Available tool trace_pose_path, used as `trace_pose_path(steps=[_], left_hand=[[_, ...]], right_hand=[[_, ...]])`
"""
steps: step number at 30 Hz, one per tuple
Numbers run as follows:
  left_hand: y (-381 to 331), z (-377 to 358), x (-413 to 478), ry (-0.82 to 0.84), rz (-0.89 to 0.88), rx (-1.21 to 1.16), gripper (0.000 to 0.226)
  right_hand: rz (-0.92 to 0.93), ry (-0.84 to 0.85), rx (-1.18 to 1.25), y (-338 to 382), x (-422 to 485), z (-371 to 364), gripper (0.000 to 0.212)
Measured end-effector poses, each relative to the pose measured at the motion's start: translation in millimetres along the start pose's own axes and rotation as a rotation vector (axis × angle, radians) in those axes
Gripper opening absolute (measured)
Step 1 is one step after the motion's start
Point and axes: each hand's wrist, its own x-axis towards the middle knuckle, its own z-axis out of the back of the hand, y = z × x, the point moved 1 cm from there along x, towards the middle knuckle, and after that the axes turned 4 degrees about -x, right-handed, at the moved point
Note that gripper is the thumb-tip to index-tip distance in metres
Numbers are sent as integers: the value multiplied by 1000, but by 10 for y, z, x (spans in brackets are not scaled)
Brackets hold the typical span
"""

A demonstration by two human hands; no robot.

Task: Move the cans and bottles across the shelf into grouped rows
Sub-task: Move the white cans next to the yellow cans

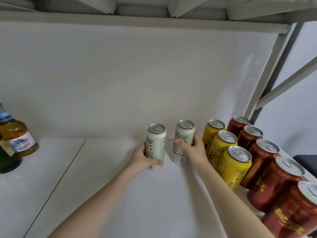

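Two tall white cans stand upright near the back wall of the white shelf (pixel 120 194). My left hand (pixel 144 158) grips the left white can (pixel 157 143) low on its body. My right hand (pixel 195 150) wraps the right white can (pixel 184 134), thumb in front, fingers behind. To the right runs a row of three yellow cans (pixel 235 167), and beyond it a row of several dark red cans (pixel 262 160). Both white cans appear to rest on the shelf, a small gap apart.
An amber bottle (pixel 17 134) with a blue-and-white label and a green bottle (pixel 6 160) stand at the far left edge. A seam (pixel 68 162) crosses the shelf surface. The upper shelf (pixel 137 21) hangs overhead; a grey post and brace (pixel 274 69) stand at right.
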Motion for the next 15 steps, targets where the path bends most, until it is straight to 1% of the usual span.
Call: trace_pose_path(steps=[6, 9, 11, 13, 15], left_hand=[[22, 8, -53, 21, -5, 12, 78], [91, 80, -95, 36, 8, 15, 74], [146, 118, -128, 39, 18, 0, 70], [163, 119, -151, 35, 13, 3, 67], [158, 97, -159, 30, 5, 5, 67]], right_hand=[[-26, -25, 1, -27, -52, -16, 50], [-102, -61, 13, -44, -188, 17, 69], [-157, -125, -7, -90, -332, 62, 78], [-179, -206, -27, -157, -515, 85, 72], [-156, -268, -36, -211, -696, 74, 56]])
